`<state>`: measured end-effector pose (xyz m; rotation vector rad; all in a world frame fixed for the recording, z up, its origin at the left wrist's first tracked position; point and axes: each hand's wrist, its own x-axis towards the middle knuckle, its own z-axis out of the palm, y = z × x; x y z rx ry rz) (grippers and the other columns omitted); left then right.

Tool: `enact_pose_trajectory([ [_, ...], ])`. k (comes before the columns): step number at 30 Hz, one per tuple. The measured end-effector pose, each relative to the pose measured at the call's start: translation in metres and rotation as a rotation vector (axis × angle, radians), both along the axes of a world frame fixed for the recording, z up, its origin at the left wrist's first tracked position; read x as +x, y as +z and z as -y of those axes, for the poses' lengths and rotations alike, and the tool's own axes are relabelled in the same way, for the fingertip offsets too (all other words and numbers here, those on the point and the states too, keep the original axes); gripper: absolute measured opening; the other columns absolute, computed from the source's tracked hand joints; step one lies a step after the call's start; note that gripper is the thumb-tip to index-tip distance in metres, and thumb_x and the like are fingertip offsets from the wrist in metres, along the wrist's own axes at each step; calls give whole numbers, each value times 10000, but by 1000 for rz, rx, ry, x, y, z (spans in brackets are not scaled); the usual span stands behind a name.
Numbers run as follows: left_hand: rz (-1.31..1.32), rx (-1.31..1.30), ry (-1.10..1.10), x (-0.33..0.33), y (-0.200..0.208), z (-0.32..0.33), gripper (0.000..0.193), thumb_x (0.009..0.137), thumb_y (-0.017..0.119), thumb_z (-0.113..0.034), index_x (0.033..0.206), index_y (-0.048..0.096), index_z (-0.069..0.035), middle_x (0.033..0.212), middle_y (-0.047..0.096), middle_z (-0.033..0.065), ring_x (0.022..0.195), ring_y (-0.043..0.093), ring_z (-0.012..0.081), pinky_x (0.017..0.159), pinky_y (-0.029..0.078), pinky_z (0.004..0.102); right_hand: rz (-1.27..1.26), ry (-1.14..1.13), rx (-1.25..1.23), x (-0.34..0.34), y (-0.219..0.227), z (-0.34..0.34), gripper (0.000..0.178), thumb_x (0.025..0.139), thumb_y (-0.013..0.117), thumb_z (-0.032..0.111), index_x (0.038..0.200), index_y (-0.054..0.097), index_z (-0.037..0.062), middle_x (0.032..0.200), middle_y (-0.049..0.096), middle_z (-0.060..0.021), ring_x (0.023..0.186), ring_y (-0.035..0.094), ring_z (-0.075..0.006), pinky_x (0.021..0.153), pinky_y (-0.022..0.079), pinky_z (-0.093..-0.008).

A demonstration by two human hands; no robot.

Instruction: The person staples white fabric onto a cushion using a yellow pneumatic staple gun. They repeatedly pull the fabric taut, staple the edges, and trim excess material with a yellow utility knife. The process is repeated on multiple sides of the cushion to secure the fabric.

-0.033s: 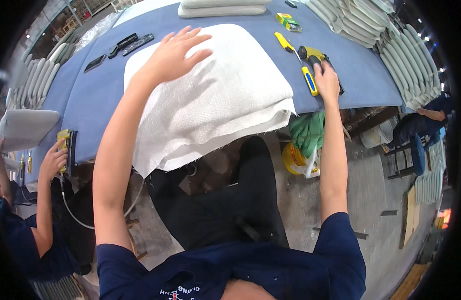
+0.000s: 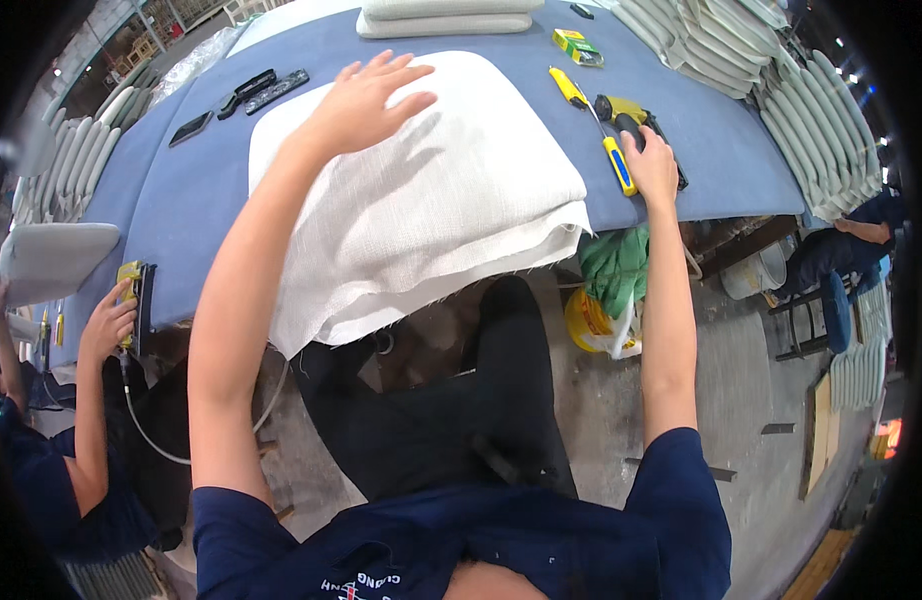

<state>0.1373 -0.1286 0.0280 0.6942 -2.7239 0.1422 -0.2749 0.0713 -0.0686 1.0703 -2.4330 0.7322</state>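
Observation:
My left hand [image 2: 366, 108] hovers over or rests lightly on white woven fabric [image 2: 461, 150], fingers spread and holding nothing. The fabric lies over a rounded, seat-shaped piece, and its frayed edge hangs past the front of the table. At the right, my right hand [image 2: 653, 170] is closed around the dark handle of a yellow-and-black staple gun [image 2: 621, 107] lying on the table; part of the grip is hidden by my fingers. Just left of it lie a tool with a yellow-and-blue handle [image 2: 619, 166] and a yellow-handled tool [image 2: 565, 84].
Blue cloth covers the table [image 2: 211, 200]. A phone [image 2: 191, 128], black items and a small green-yellow box [image 2: 578, 47] lie there. Stacked pads [image 2: 816, 130] stand right. Below hangs green cloth [image 2: 616, 268] at a yellow bucket [image 2: 586, 320]. At left, a co-worker's hand [image 2: 106, 322] holds another staple gun.
My left hand has shifted slightly to the right over the fabric, fingers still spread. My right hand stays at the staple gun, almost unmoved.

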Motion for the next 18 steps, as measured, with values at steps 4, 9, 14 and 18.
enact_pose_trajectory([
  [4, -9, 14, 99, -23, -65, 18, 608, 1095, 357, -566, 1604, 462, -248, 1698, 370, 138, 1584, 291, 383, 1289, 183, 592, 45, 92, 101, 16, 2, 21, 585, 958, 653, 479, 1405, 623, 103, 1319, 714, -153, 1248, 635, -374, 1058, 504, -490],
  [9, -50, 8, 111, -23, -70, -20, 587, 1098, 345, -556, 1611, 447, -288, 1700, 368, 131, 1578, 299, 402, 1256, 151, 691, -71, 147, 402, -34, 23, 34, 749, 883, 742, 394, 1524, 475, 113, 1144, 751, -226, 983, 729, -426, 894, 578, -510],
  [14, -2, -167, 210, -1, -71, -81, 591, 1104, 275, -608, 1637, 388, -378, 1700, 378, 90, 1577, 282, 437, 1193, 58, 819, 567, 331, -238, -63, 57, 12, 707, 884, 790, 253, 1463, 462, 12, 966, 738, -144, 808, 716, -251, 730, 594, -371],
  [18, 7, -231, 246, 17, -79, -89, 580, 1094, 263, -631, 1615, 415, -425, 1699, 382, 82, 1563, 284, 483, 1166, 41, 853, 863, 545, -998, 33, 71, -31, 527, 931, 818, 184, 1320, 519, -8, 945, 707, -95, 729, 671, -160, 616, 567, -307],
])
